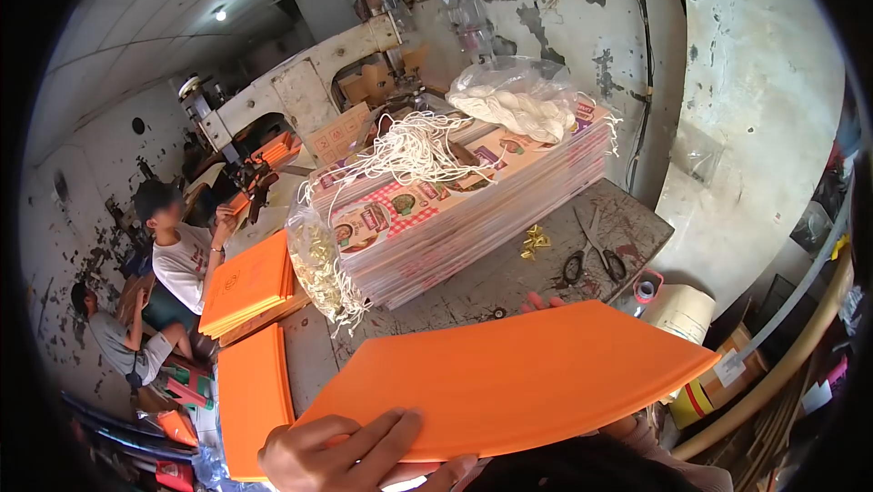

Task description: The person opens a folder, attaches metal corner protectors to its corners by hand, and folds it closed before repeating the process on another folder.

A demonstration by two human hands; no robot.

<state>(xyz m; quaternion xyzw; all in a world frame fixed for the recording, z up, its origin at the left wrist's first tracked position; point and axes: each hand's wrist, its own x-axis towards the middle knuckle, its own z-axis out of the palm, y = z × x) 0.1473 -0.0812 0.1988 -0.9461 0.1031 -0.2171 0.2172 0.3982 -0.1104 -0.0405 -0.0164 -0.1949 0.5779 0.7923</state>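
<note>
A large, smooth orange paper sheet [518, 378] spans the front of the view, tilted above the table's near edge. My left hand [350, 451] grips its lower left corner, fingers lying across the top face. Past the sheet's far edge, a few fingertips of my right hand [543, 302] show; the sheet covers the rest of that hand, which holds it from underneath. Beside my left hand lies a stack of orange sheets [250, 401]. Farther back is another orange stack [245, 283] with a printed emblem.
On the worn table [436, 324] sits a wrapped stack of printed cardboard [473, 228], topped with white cord [414, 151]. Scissors [593, 256] and gold pieces [535, 242] lie nearby. A bottle [646, 290] stands right. Two people [182, 256] sit left, near a large machine [300, 83].
</note>
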